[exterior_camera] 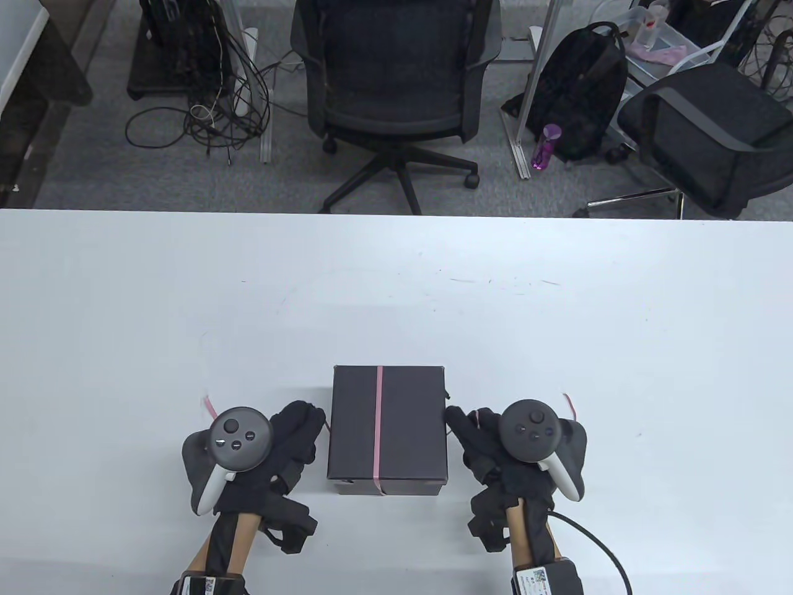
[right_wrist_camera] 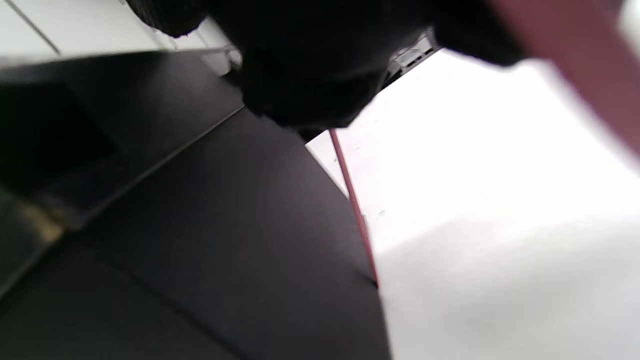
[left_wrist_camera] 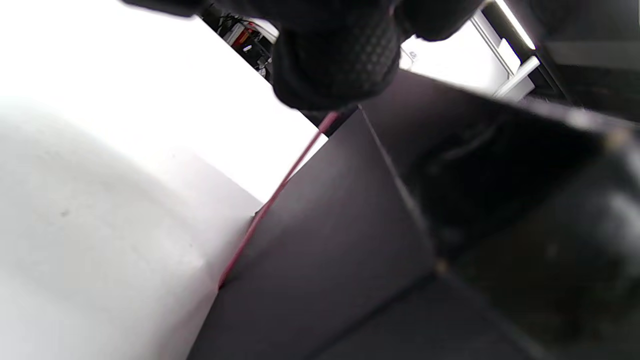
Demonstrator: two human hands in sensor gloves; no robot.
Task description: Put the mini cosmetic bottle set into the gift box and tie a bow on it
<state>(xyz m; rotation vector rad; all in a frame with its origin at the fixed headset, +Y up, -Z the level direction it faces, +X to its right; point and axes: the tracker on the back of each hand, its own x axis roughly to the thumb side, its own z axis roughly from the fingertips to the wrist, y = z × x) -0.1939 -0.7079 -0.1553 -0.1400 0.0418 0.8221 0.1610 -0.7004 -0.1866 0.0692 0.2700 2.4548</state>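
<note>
The black gift box [exterior_camera: 409,421] stands closed near the table's front edge, with a pink ribbon [exterior_camera: 378,421] running front to back over its lid. My left hand [exterior_camera: 303,427] is against the box's left side and my right hand [exterior_camera: 464,427] against its right side. In the left wrist view a ribbon strand [left_wrist_camera: 280,187] rises taut from the foot of the box [left_wrist_camera: 340,240] to my fingertips [left_wrist_camera: 335,65]. The right wrist view shows another strand [right_wrist_camera: 352,200] rising along the box [right_wrist_camera: 240,225] to my fingertips [right_wrist_camera: 310,75]. Short ribbon tails stick out behind each hand. The bottle set is not visible.
The white table [exterior_camera: 396,297] stretches wide behind and beside the box. Beyond its far edge stand two office chairs [exterior_camera: 396,80], a backpack [exterior_camera: 582,93] and floor cables.
</note>
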